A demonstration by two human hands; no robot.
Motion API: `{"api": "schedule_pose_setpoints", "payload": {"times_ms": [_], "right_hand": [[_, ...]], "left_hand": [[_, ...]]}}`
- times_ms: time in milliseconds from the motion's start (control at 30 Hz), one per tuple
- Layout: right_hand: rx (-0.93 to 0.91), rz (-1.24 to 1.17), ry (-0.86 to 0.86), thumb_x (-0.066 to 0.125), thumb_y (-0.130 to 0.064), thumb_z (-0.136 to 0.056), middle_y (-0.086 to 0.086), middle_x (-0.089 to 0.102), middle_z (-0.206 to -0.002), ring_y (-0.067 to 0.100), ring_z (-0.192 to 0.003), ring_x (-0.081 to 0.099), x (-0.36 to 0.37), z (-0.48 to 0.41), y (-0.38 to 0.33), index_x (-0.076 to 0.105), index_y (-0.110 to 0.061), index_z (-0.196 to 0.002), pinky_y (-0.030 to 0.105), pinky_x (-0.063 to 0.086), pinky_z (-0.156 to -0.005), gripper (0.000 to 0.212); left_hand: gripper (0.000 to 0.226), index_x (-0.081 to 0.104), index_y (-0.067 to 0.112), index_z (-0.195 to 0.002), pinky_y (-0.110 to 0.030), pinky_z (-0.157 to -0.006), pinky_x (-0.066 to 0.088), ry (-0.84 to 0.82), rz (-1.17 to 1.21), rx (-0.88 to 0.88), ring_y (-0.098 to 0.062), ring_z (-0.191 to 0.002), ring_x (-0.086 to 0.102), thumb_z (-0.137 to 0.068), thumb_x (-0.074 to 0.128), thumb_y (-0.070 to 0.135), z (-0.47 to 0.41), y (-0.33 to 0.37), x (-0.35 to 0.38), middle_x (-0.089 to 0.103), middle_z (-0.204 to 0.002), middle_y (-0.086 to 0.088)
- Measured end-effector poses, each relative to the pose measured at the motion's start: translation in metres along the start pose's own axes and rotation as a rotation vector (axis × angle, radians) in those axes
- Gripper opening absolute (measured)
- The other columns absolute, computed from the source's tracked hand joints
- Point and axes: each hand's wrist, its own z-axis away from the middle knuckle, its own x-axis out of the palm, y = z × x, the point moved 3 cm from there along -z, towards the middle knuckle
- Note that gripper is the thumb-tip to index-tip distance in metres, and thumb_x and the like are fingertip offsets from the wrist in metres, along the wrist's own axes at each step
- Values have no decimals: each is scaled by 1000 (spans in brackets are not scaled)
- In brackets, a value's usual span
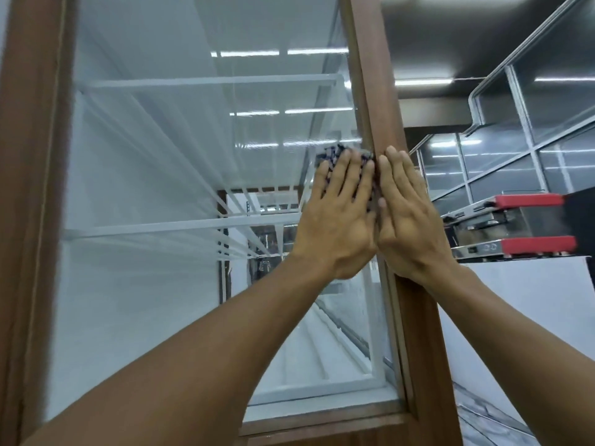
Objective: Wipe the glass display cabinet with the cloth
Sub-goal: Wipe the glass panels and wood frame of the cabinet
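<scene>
**Two hands pressed to a glass cabinet door, cloth under the left one**

I see a dark blue and white patterned cloth [335, 156] flattened against the glass pane [154, 175] of a tall display cabinet, at the pane's right edge, just beside the brown wooden upright of the frame [381, 101]. Only its bunched top and slivers between the fingers show.

The left hand [338, 217] lies palm-down over the cloth, fingers straight and spread a little, pinning it to the glass rather than gripping it. The right hand [410, 217] is flat too, fingers straight and close together, resting on the wooden upright and touching the left hand along its inner edge. It holds nothing. Both bare forearms reach up from the near bottom of the view.

Behind the glass, white shelves [206, 82] run far into the cabinet, and ceiling strip lights reflect on the pane. Another wooden upright stands at the far left. To the right, farther off, metal appliances with red handles [531, 201] sit on a white counter [531, 300], with glass partitions behind them.
</scene>
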Motion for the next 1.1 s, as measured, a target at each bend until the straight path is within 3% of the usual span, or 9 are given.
{"api": "schedule_pose_setpoints", "payload": {"times_ms": [100, 233, 467, 600, 733, 833, 967, 1100], "right_hand": [[-9, 161, -30, 23, -26, -106, 12, 2, -171, 22, -159, -4, 3, 6, -5, 8, -5, -162, 47, 2, -129, 62], [-99, 322, -115, 13, -36, -102, 18, 1, -169, 29, -158, -3, 20, 9, -42, 11, 0, -160, 54, 4, -128, 69], [-76, 170, -146, 11, -42, -99, 14, -6, -170, 25, -158, -10, 59, -3, -96, 4, -5, -162, 46, -9, -127, 73], [-123, 122, -122, 16, -37, -101, 15, 2, -170, 26, -158, -4, 80, -8, -133, 7, -4, -161, 52, -1, -128, 69], [-157, 109, -113, -2, -46, -103, 15, 7, -169, 29, -158, 2, 98, -14, -176, 7, -8, -160, 62, 2, -125, 69], [-191, 170, -152, 6, -45, -103, 13, 4, -170, 31, -158, 0, 118, -21, -207, 11, -12, -162, 74, 2, -119, 68], [-251, 199, -201, 19, -44, -105, 13, -4, -171, 28, -158, -8, 143, -23, -251, 7, -14, -163, 75, 1, -116, 67], [-209, 199, -208, 14, -42, -104, 14, -6, -170, 29, -157, -10, 152, -19, -267, 4, -8, -162, 74, -2, -117, 68]], "left_hand": [[65, -5, 14, -164, -46, -128, -8, -7, -8, 122, -20, -157, -20, -108, 15, 42, 36, -11, 4, -15, -171, -8], [66, 1, 15, -165, -47, -129, -1, 43, -3, 23, -20, -159, -13, -105, 12, 42, 51, -44, -3, -8, -172, -7], [65, 4, 14, -164, -46, -130, 1, 86, 28, -51, -19, -159, -9, -105, 13, 40, 76, -89, -16, -3, -173, -8], [65, 4, 15, -164, -45, -130, 1, 94, 21, -88, -17, -159, -9, -106, 18, 39, 99, -125, -25, -2, -173, -7], [66, 5, 14, -165, -45, -130, 1, 94, 0, -133, -18, -159, -9, -106, 21, 38, 125, -164, -36, -3, -173, -8], [66, 5, 13, -165, -44, -130, -1, 112, -21, -194, -18, -159, -10, -107, 22, 39, 147, -200, -43, -4, -173, -8], [67, 3, 13, -164, -42, -130, -5, 112, -77, -279, -19, -159, -10, -107, 21, 42, 172, -244, -53, -5, -173, -8], [68, 1, 11, -164, -40, -130, -5, 129, -89, -339, -19, -159, -9, -106, 23, 38, 192, -260, -59, -4, -173, -9]]}}
